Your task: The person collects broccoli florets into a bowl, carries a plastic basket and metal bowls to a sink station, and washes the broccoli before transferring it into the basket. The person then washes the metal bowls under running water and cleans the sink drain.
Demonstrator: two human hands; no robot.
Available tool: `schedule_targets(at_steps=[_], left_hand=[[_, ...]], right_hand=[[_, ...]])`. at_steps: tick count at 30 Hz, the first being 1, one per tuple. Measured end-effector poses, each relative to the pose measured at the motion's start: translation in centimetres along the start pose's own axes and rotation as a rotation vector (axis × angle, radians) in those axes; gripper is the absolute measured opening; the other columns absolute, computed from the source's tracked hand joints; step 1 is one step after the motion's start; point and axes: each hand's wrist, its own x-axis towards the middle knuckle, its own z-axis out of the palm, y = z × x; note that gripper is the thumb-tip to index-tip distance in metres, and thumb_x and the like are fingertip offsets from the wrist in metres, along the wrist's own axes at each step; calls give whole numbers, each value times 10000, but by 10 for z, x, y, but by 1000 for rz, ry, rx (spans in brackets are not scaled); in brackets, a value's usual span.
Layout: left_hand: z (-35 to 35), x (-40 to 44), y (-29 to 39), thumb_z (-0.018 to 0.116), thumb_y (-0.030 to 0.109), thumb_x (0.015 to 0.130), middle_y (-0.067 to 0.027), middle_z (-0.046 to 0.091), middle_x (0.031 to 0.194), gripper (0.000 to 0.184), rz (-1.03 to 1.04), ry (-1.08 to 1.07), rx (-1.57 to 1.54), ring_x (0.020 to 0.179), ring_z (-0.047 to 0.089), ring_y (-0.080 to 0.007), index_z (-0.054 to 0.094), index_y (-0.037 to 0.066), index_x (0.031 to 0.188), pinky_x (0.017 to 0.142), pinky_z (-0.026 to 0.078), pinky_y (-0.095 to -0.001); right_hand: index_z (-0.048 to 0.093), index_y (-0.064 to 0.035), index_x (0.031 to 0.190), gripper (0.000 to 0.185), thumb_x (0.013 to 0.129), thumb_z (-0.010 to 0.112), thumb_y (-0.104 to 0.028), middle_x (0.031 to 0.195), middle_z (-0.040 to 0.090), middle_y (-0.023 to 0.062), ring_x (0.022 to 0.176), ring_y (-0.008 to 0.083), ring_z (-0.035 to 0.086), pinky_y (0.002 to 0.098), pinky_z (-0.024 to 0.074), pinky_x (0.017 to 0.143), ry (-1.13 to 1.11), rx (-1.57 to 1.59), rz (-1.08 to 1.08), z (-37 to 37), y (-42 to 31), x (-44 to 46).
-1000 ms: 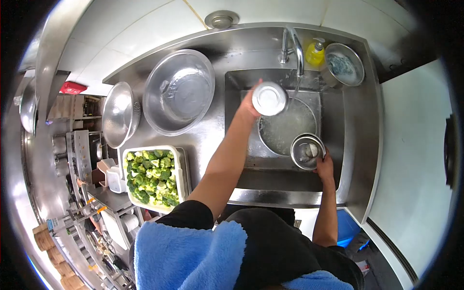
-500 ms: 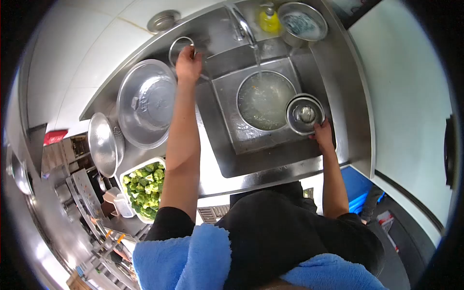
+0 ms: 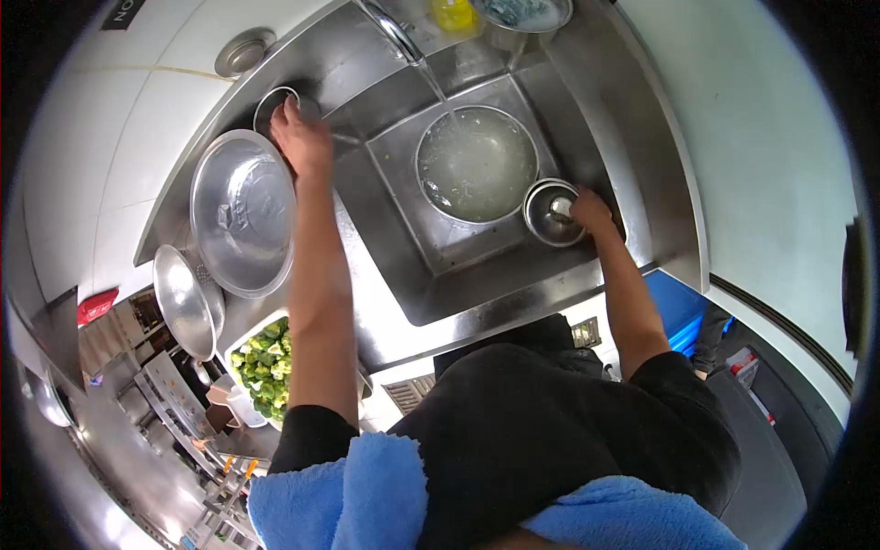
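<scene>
In the sink (image 3: 412, 289), my right hand (image 3: 591, 211) grips the right rim of a small metal bowl (image 3: 547, 229), its fingers reaching over the inside. A second rim shows just behind, so the bowl seems nested in another. Touching it on the left is a large round metal basin (image 3: 440, 203) full of cloudy water, with the tap (image 3: 390, 29) running into it. My left hand (image 3: 304, 145), slightly blurred, is at the right rim of a round metal container (image 3: 266, 108) on the back left ledge. Its fingers look spread, partly hiding the container.
Left of the sink stand a wide metal bowl (image 3: 243, 266), a perforated colander (image 3: 188, 316) and a white tray of broccoli (image 3: 266, 367). A yellow soap bottle (image 3: 452, 14) and a metal pot (image 3: 522, 18) of suds stand behind the sink.
The view has shifted. My right hand has moved from the bowl's lower edge to its right rim, fingers now inside. My left hand's fingers have loosened at the container, which stays in place.
</scene>
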Motion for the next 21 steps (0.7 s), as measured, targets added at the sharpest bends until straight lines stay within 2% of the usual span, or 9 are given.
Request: schedule_targets(at_steps=[2,5,8,10,13,16,17,19,21], left_hand=[[-10,-37,50,720,128,820,-266,516,1404,678,125,189,-95,1326,483,-443,481,46,1449,1131,391,-520],[33,-124,87,738,138,822,-300,457,1446,761,4,54,-246,1343,453,-478,403,-19,1488,1157,363,-535],[123,-235,83,801,326,814,-293,527,1402,894,-748,-400,-374,1350,465,-487,371,-82,1484,1164,365,-499],[208,-313,42,780,370,844,-277,600,1306,831,-1145,-817,-608,1280,560,-456,420,-69,1451,1095,455,-539],[198,-321,73,702,263,880,-270,647,1221,634,-1446,-832,-1205,1153,662,-436,489,-58,1383,918,583,-573],[203,-311,61,669,173,917,-248,607,1317,596,-1340,-798,-1251,1091,680,-435,450,-78,1411,866,644,-546],[191,-303,67,618,119,898,-273,650,1236,454,-1306,-668,-1105,987,724,-418,579,-41,1321,798,657,-501],[191,-284,43,555,86,831,-276,690,1125,464,-910,-716,-806,940,744,-389,593,-78,1264,712,651,-468],[182,-276,23,529,82,800,-287,715,1050,468,-682,-779,-569,928,753,-378,613,-88,1227,695,641,-452]], right_hand=[[616,-10,1326,476,870,556,-134,1283,661,273,1221,410,637,488,512,1036,-68,5,3,5,-1,18],[693,-3,1236,393,902,567,-167,1270,673,279,1210,413,654,505,526,1012,-84,-71,-20,16,-1,46],[731,10,1168,347,921,576,-178,1232,697,271,1190,404,674,505,543,987,-34,-169,-49,73,29,103],[748,6,1135,322,928,579,-174,1219,710,256,1183,399,680,503,553,971,-36,-213,-47,65,28,113],[771,-24,1116,293,939,594,-176,1223,721,226,1168,399,689,513,573,935,-86,-270,-18,16,-20,70],[775,-49,1142,288,941,632,-198,1214,732,199,1113,399,714,539,600,869,-123,-368,-12,16,-32,69],[772,-53,1159,295,939,648,-206,1214,734,192,1093,394,722,550,606,845,-148,-422,-10,20,-40,73],[777,-47,1128,282,927,673,-215,1186,742,192,1060,367,738,525,614,816,-155,-482,3,19,-60,80],[795,-24,1032,251,909,692,-217,1131,754,208,1034,326,751,454,616,808,-147,-506,43,23,-67,74]])
